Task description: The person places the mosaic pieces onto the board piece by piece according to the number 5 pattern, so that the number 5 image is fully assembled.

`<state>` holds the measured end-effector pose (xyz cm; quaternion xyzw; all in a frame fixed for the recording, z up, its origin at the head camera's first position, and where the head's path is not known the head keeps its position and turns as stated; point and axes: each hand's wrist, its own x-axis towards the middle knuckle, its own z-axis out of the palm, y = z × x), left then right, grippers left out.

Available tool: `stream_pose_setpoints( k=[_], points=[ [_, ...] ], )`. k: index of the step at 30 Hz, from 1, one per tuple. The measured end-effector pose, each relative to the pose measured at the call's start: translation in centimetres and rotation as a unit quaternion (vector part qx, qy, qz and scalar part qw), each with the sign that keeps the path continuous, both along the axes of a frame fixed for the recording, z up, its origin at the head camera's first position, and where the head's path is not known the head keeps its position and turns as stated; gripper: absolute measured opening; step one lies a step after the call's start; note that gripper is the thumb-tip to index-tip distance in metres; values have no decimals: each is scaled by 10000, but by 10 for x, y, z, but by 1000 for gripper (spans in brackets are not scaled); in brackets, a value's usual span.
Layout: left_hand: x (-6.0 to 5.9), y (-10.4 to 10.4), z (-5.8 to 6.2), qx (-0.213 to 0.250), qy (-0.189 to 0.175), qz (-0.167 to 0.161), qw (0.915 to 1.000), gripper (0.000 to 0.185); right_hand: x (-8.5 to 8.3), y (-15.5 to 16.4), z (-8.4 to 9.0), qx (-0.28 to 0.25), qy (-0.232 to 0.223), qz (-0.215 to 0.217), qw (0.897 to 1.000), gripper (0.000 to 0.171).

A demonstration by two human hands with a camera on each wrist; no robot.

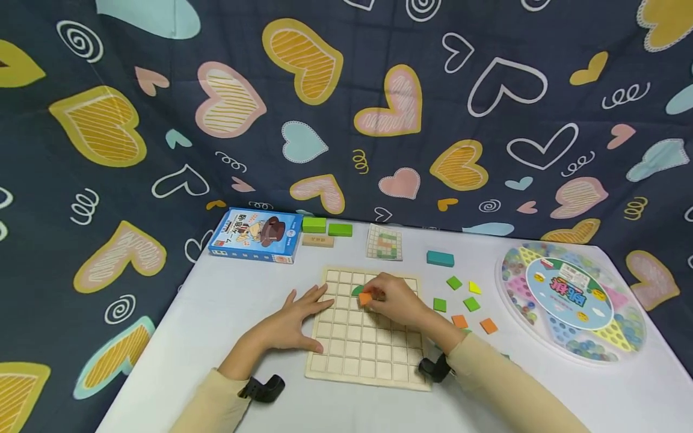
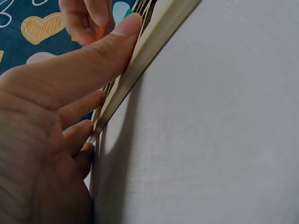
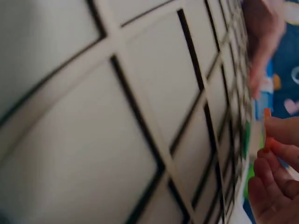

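The right hand (image 1: 395,299) pinches an orange tile (image 1: 365,299); the left hand (image 1: 294,323) (fingers spread) touches the gridded board (image 1: 367,366)

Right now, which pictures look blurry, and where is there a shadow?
Head view: bright, with the grid lines on the board easy to see; left wrist view: dimmer, with a soft dark shadow beside the board's edge on the white table; right wrist view: the left hand looks blurry, and the board's nearest part looks soft.

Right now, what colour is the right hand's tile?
Orange; the tile shows best in the head view.
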<state>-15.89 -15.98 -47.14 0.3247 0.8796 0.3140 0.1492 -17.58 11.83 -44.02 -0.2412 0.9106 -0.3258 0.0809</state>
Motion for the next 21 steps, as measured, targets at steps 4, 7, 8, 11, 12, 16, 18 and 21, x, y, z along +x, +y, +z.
stream_pose_setpoints(
  k=[4, 7, 8, 11, 12, 16, 18, 21],
  points=[
    [3, 6, -5, -26, -95, -42, 9999, 96, 4, -9, -8, 437, 32, 66, 9990, 23],
    [2, 8, -6, -24, -43, -69, 10000, 97, 5, -12, -12, 683, 261, 133, 9972, 24],
    [2, 9, -6, -21, -30, -78, 10000, 97, 5, -12, -12, 734, 337, 136, 9966, 25],
    [0, 10, -6, 2, 4, -107, 9999, 96, 4, -10, -12, 795, 405, 172, 9959, 27],
    [0, 10, -6, -5, -3, -95, 10000, 97, 4, -9, -11, 801, 407, 195, 9958, 28],
    [-1, 7, -5, -10, -17, 38, 10000, 98, 6, 2, -4, 589, 396, 266, 9971, 34],
    [-2, 5, -5, 6, -19, 100, 9999, 98, 9, 17, 1, 442, 440, 217, 9978, 33],
    [-4, 3, -5, 32, -8, 105, 9999, 99, 17, 52, 6, 235, 433, -31, 9988, 31]
  ],
)
